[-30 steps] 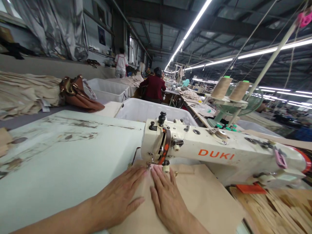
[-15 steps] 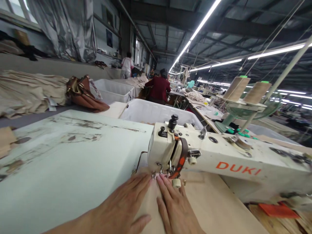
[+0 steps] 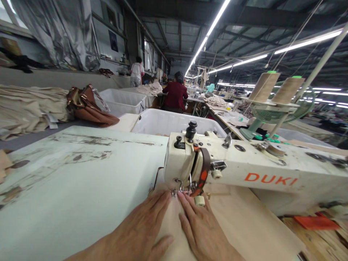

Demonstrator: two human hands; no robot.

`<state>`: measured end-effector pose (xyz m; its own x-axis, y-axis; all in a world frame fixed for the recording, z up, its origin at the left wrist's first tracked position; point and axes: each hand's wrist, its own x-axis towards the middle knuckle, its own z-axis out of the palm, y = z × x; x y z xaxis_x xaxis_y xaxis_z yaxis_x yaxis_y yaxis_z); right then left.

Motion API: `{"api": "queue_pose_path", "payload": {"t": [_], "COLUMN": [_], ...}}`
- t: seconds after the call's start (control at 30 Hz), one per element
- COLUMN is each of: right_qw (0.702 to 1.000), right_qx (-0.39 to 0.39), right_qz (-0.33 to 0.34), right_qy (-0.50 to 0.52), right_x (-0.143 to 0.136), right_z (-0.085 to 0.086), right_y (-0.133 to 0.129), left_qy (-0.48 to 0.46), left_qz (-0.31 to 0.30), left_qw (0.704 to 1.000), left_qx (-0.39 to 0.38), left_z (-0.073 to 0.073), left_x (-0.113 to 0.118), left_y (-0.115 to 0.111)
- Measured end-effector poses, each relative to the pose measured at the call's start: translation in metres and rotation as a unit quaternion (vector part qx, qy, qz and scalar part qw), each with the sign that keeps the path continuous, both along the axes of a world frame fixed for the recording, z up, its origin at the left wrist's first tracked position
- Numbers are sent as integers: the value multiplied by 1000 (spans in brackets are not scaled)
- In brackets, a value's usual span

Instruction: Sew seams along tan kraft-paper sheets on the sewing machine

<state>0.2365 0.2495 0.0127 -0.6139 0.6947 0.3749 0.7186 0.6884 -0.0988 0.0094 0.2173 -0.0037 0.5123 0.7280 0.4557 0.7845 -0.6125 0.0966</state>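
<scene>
A cream sewing machine (image 3: 231, 168) marked DUKI stands across the right half, its needle area low in the middle. Tan fabric (image 3: 233, 214) lies under the presser foot and spreads to the right. Left of the foot, my left hand (image 3: 144, 226) lies flat on the fabric with fingers stretched out and thumb apart. My right hand (image 3: 202, 226) presses flat on the fabric just right of it, fingertips close to the foot and partly under a brown strap. Neither hand grips anything.
Behind the machine is a white bin (image 3: 176, 121). A brown bag (image 3: 89, 108) and piled beige fabric (image 3: 29, 108) sit at the left. Thread cones (image 3: 265, 86) stand at the right. Two people are farther back, one in dark red (image 3: 175, 95). The worn pale tabletop (image 3: 89, 181) spans the left.
The view has shifted slightly. Both hands stay flat beside the presser foot, and more of the tan fabric's right end now shows at the lower right.
</scene>
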Motion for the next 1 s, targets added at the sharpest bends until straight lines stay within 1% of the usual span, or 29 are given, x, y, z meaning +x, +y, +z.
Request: {"api": "queue_pose_path", "payload": {"t": [0.1,0.27,0.6,0.77,1.0], "right_qw": [1000,1000,998,996,997], "right_qx": [-11,-10,-46,-68,-62], "right_qz": [-6,-4,-25,-32,-25], "right_qy": [-1,2,-46,-57,-39], "right_x": [0,-2,-1,-2,-3], "right_z": [2,3,5,7,8], "right_y": [0,0,-3,-5,-1], "left_qy": [-5,22,37,12,4], "left_qz": [-7,-9,-3,-9,-9], "left_qw": [1000,999,996,996,997], "left_qx": [-8,-39,-79,-83,-79], "left_z": [-2,0,3,5,3], "left_x": [0,-3,-1,-1,-3], "left_y": [1,1,1,2,6]}}
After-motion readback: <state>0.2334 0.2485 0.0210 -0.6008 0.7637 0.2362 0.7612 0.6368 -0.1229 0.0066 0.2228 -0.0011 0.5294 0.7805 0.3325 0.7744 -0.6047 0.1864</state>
